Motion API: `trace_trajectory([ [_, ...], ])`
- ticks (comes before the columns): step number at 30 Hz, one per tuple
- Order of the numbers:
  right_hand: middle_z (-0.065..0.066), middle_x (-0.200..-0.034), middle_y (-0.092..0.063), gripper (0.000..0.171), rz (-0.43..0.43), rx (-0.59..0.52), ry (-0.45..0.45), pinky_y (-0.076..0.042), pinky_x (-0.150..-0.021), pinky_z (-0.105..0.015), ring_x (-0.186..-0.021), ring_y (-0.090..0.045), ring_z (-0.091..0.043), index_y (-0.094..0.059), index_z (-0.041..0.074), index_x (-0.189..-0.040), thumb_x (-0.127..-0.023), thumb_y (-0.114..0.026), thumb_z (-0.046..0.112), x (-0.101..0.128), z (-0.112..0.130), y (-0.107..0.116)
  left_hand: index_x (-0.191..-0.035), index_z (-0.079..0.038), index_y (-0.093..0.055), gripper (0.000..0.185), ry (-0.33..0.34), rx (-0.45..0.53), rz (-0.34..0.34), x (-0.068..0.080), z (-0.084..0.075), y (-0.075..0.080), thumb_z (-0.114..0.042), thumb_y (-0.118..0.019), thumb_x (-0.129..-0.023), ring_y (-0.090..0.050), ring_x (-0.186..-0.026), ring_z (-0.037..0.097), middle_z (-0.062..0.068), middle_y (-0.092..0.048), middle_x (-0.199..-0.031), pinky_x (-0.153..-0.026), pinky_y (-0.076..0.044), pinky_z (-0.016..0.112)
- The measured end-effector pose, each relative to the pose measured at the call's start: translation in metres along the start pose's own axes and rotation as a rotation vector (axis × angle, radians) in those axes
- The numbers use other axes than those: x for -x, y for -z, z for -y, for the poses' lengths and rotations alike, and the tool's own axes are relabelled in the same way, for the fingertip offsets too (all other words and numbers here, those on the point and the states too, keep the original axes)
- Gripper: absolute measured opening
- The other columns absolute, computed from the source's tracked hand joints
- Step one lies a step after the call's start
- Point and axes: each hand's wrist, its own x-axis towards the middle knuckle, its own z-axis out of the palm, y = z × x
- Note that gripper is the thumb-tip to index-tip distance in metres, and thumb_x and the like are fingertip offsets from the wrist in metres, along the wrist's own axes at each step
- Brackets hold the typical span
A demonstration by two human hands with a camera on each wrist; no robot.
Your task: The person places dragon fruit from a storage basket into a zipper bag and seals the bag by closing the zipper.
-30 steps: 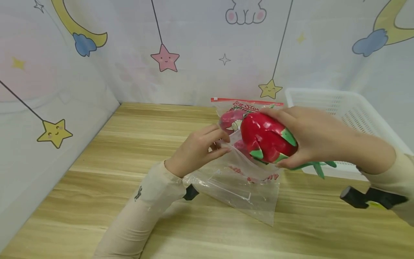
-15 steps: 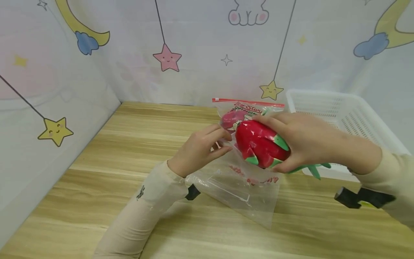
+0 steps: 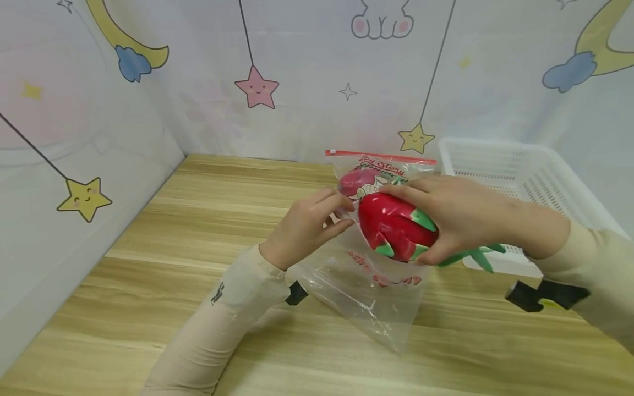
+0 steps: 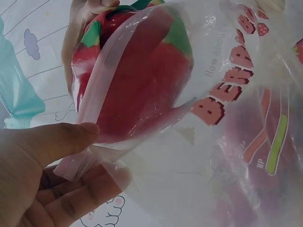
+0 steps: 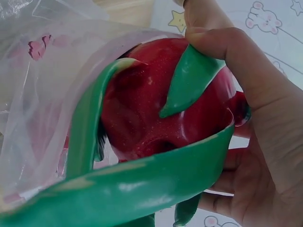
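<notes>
Now the dragon fruit (image 3: 396, 226), gripped by the right hand (image 3: 458, 212), sits lower in the left hand (image 3: 304, 225)-pinched bag (image 3: 369, 280).

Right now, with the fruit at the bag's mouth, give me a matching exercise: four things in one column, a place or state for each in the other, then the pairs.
Things:
1. toy dragon fruit
2. zip bag
3. white basket
4. left hand

Places or states:
A. stands at the table's far right
B. pinches the bag's open edge
C. gripped by the right hand, part way into the bag's mouth
D. clear plastic with red lettering, already holding a red thing

Pairs: 1-C, 2-D, 3-A, 4-B
</notes>
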Motion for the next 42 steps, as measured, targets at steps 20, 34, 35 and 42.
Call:
trace_trajectory([
  [20, 0.001, -0.117, -0.058, 0.090, 0.034, -0.015, 0.019, -0.057, -0.074, -0.034, -0.102, -0.056, -0.016, -0.047, 0.015, -0.135, -0.060, -0.083, 0.049, -0.014, -0.005, -0.009, -0.098, -0.001, -0.062, 0.022, 0.060, 0.053, 0.017, -0.001, 0.008, -0.004, -0.004, -0.076, -0.080, -0.069, -0.086, 0.018, 0.011, -0.066, -0.095, -0.075, -0.058, 0.023],
  [34, 0.003, -0.113, -0.060, 0.087, 0.166, -0.145, -0.036, -0.055, -0.072, -0.027, -0.095, -0.057, -0.015, -0.043, 0.016, -0.138, -0.064, -0.082, 0.042, -0.024, -0.009, -0.007, -0.097, 0.000, -0.063, 0.020, 0.062, 0.068, 0.010, -0.003, 0.018, -0.005, -0.005, -0.075, -0.082, -0.070, -0.087, 0.019, 0.011, -0.069, -0.093, -0.076, -0.059, 0.025],
  [35, 0.004, -0.112, -0.060, 0.087, 0.181, -0.162, -0.043, -0.054, -0.072, -0.027, -0.094, -0.058, -0.014, -0.043, 0.017, -0.138, -0.064, -0.082, 0.041, -0.025, -0.010, -0.007, -0.097, 0.000, -0.063, 0.019, 0.060, 0.074, 0.010, -0.003, 0.019, -0.005, -0.004, -0.074, -0.082, -0.070, -0.087, 0.019, 0.011, -0.068, -0.093, -0.076, -0.059, 0.024],
  [42, 0.003, -0.111, -0.060, 0.085, 0.266, -0.210, -0.036, -0.056, -0.071, -0.027, -0.094, -0.059, -0.016, -0.043, 0.016, -0.137, -0.065, -0.082, 0.042, -0.030, -0.008, -0.008, -0.097, 0.001, -0.063, 0.021, 0.046, 0.130, 0.021, -0.002, 0.023, -0.006, -0.003, -0.075, -0.081, -0.069, -0.085, 0.019, 0.011, -0.069, -0.093, -0.078, -0.058, 0.025],
])
